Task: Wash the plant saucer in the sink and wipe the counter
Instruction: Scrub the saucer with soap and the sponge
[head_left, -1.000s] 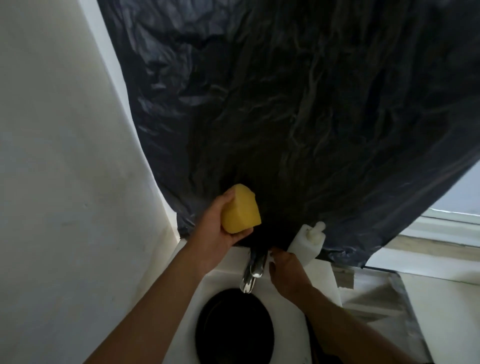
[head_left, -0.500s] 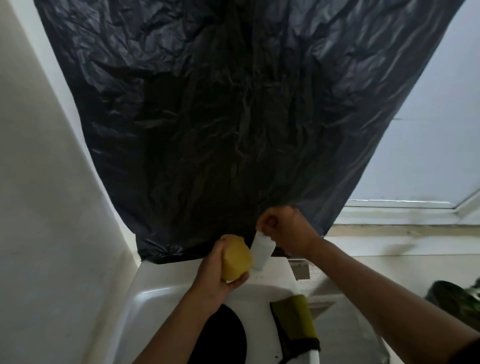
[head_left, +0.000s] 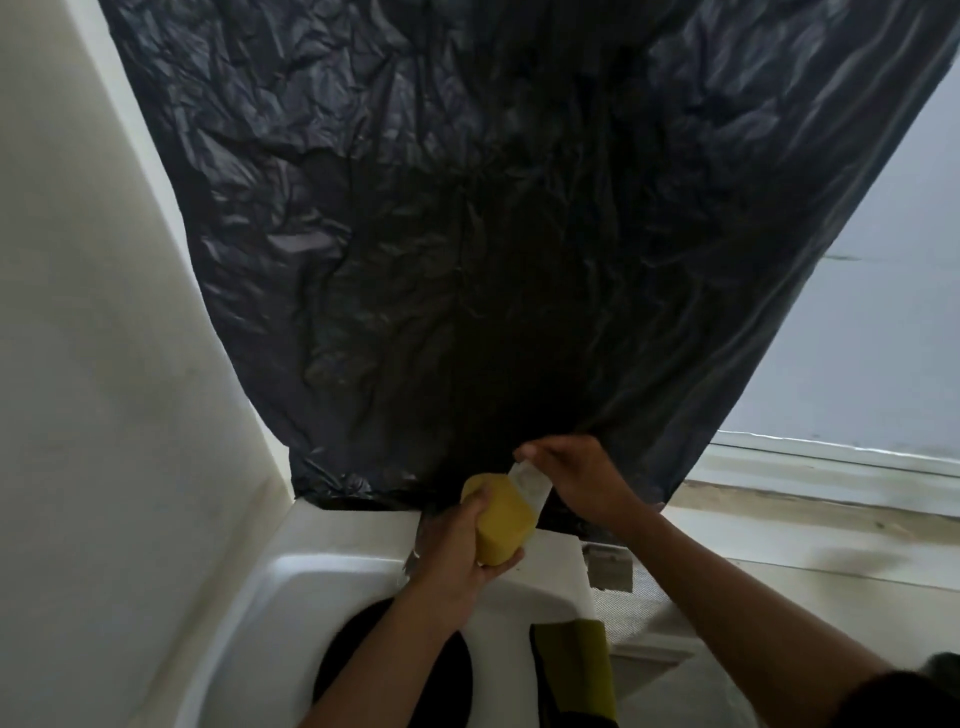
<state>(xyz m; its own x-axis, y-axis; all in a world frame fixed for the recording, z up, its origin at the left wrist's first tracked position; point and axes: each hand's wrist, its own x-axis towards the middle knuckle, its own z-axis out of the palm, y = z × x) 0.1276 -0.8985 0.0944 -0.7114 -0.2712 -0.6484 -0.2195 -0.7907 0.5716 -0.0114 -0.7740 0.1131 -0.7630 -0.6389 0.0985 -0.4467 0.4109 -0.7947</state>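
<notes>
A crinkled black plastic sheet fills most of my view, hanging down to the back edge of a white sink at lower left. A pale wall takes the left side, and a pale counter runs off to the lower right. The black saucer lies flat in the sink basin at bottom centre, round, partly hidden by the left forearm. An olive cloth drapes over the sink's right rim, its length running toward me. The left hand grips a yellow sponge, long axis running up the frame. The right hand holds a small white bottle slanted down against the sponge's top.
</notes>
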